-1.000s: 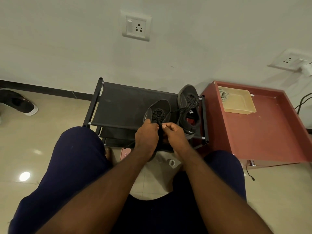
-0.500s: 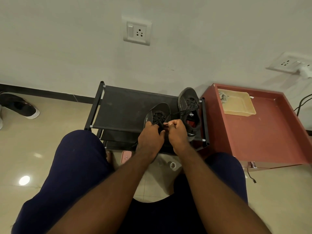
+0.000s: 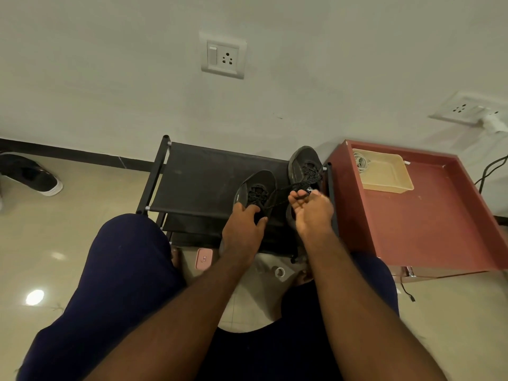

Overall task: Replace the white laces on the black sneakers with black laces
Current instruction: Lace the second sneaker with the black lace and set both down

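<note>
The near sneaker (image 3: 258, 182) stands on the black rack (image 3: 203, 182), close to its front edge, and the second sneaker (image 3: 302, 163) stands just beside it. The left hand (image 3: 243, 226) grips the near sneaker at its opening, with the fingers curled around it. The right hand (image 3: 312, 211) pinches the black lace (image 3: 286, 187) and holds it tight, away from the eyelets.

I think the danger is a pull that is too strong. The other end can slip out of its eyelet, or the two ends become unequal. The shoe can also slide off the rack if the left hand loosens. The lace passes near the second sneaker and may catch on it. The white laces (image 3: 360, 160) seem to lie in the tray (image 3: 390, 185).
</note>
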Motion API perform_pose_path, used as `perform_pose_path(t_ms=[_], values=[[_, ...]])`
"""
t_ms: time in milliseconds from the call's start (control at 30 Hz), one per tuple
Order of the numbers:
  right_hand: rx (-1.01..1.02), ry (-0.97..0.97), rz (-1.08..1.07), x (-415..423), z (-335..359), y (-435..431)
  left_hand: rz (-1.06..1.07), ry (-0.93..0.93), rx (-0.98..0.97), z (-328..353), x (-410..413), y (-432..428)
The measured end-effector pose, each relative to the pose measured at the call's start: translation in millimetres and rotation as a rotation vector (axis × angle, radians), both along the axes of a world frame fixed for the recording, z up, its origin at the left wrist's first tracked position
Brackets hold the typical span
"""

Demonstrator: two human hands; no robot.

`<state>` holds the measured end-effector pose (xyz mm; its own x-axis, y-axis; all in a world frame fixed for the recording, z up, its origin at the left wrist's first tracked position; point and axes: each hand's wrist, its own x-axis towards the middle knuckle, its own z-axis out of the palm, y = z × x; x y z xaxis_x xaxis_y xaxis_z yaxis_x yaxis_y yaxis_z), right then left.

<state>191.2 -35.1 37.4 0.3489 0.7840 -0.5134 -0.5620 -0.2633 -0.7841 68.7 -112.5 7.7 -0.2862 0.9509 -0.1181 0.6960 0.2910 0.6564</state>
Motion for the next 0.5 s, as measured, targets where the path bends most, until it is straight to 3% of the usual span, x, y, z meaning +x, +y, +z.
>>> perform_pose_path(t_ms=[67,133,233,300,367,500], values=[[0.095,-0.488,0.224,8,-1,-1,-0.007,0.016,0.0,-1,0,0],[0.222,-1.024,0.605,14,-2,-7,-0.02,0.038,0.001,-2,0,1],[0.25,-1.517,1.219,15,-13,-13,-0.056,0.145,0.009,-2,0,0],[0.225,-1.662,1.353,14,-18,-15,-0.091,0.256,0.026,-4,-2,-1],[0.233,-1.667,1.282,13,-19,-16,-0.101,0.294,0.043,-8,-5,-3],[0.153,-1.643,1.066,11,-23,-14,-0.116,0.189,0.045,-11,-10,-2]])
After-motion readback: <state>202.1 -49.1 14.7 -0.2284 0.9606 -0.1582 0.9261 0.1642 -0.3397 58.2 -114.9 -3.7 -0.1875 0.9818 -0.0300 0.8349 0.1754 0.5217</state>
